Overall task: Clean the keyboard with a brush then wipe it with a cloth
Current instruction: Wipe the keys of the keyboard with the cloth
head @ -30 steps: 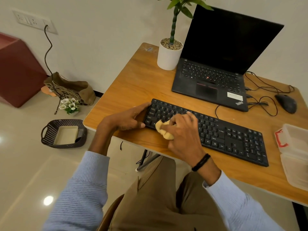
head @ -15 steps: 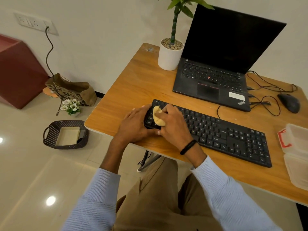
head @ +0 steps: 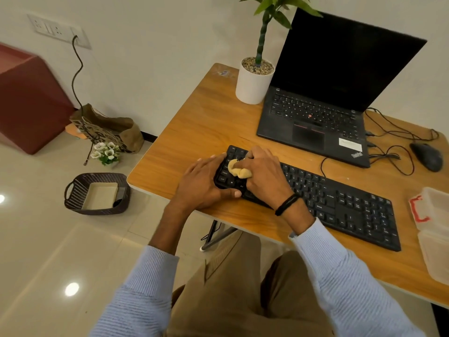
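Note:
A black keyboard lies slanted across the near part of the wooden desk. My right hand grips a bunched yellow cloth and presses it on the keys at the keyboard's left end. My left hand grips that left end, thumb along the front edge and fingers at the far corner. No brush is in sight.
An open black laptop stands behind the keyboard, a white potted plant to its left. A mouse with loose cables lies at the right, clear plastic containers at the right edge. On the floor sits a dark basket.
My right hand has carried the cloth from the keyboard's lower left keys to the far left end. My left hand has moved in and taken hold of the left end.

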### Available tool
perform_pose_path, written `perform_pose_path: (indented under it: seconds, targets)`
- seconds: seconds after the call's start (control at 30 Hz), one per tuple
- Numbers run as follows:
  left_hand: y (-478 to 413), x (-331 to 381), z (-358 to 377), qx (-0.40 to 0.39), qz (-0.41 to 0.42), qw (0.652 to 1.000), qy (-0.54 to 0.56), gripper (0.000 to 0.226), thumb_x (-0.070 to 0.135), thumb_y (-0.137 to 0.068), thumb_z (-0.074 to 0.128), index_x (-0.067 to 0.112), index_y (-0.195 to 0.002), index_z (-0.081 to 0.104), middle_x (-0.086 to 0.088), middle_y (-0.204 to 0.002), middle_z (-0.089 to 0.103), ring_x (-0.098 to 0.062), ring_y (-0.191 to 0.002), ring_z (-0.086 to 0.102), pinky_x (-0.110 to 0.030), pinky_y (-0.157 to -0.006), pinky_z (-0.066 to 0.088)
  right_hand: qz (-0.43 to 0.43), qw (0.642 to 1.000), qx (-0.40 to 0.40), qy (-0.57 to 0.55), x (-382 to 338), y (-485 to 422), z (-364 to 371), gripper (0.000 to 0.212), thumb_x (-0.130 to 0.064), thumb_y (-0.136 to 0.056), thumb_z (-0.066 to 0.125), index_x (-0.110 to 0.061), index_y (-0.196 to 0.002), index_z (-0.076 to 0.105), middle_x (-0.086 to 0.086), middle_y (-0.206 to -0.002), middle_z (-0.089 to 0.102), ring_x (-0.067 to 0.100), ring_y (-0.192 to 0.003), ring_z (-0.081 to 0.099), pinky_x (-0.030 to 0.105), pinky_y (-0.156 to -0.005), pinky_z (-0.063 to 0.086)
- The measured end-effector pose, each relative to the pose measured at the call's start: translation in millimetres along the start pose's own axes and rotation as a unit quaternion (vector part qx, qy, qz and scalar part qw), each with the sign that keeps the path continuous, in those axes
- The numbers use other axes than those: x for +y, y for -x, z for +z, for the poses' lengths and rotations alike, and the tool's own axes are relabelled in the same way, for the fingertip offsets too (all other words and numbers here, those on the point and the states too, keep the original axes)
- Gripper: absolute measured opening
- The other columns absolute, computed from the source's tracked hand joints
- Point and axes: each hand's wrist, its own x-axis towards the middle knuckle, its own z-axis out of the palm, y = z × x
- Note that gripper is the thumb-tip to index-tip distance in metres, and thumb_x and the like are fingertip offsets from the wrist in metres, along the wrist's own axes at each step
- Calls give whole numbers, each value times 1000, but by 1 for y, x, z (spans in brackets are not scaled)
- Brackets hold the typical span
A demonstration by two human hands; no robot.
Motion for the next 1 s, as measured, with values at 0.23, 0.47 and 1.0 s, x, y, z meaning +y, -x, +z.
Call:
perform_pose_path:
  seconds: [0.23, 0.47, 1.0]
  targets:
    - [-1, -4, 2, -6, -2, 1000, 5, 120, 91, -62, 50, 32, -162, 17, -1, -167, 27, -16, -154, 18, -34, -123, 6, 15, 997, 17, -71, 6, 3, 7, 40, -2, -83, 65, -25, -115, 71, -6, -94, 40, 14, -94, 37, 36, -82, 45]
    - [-2, -6, 4, -2, 4, 1000, 7, 125, 95, -57, 42, 30, -162, 19, -2, -166, 29, -17, -154, 20, -35, -123, 8, 5, 993, -10, -118, 5, 8, 5, 33, -6, -85, 67, -23, -113, 72, -2, -97, 47, 17, -94, 45, 28, -75, 46]
    - [-1, -6, 5, 15, 13, 1000, 21, 120, 92, -60, 48, 30, -160, 22, -1, -164, 32, -19, -153, 23, -35, -122, 9, 57, 996, 32, -58, -1, -26, 9, 47, 7, -82, 58, -18, -120, 68, 8, -122, 64, 28, -115, 56, 35, -93, 48]
